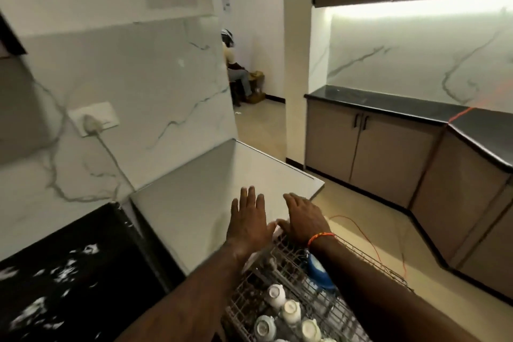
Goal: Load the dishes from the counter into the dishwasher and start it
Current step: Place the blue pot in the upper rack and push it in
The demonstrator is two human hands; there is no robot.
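Right now, the wire rack (pixel 305 286) of the dishwasher is seen pulled out, just under the two arms. Its long side runs away from the person, toward the white dishwasher top (pixel 211 191). Small white cups (pixel 288 311) are seen upside down in the near part of the rack. A blue dish (pixel 319 272) is seen further in, under the right wrist. Both hands are held at the far end of the rack, so the rack lies below and behind them, toward the person.

The left hand (pixel 248 222) is held flat and open, with its fingers straight and spread over the white top. Nothing is held in it. It cannot be told if the top is touched or only hovered over.

The right hand (pixel 302 219) is also open, with its fingers a little bent and pointed down. Its thumb seems to be laid on the far edge of the rack, beside something white there. No dish is held in it. An orange band (pixel 320 237) is worn on that wrist. The right hand is the nearer one to the rack's edge.

The black counter (pixel 63 272) is seen to the left, but it is blurred, and no dishes can be made out on it. Most likely, the rack is about to be pushed in next.
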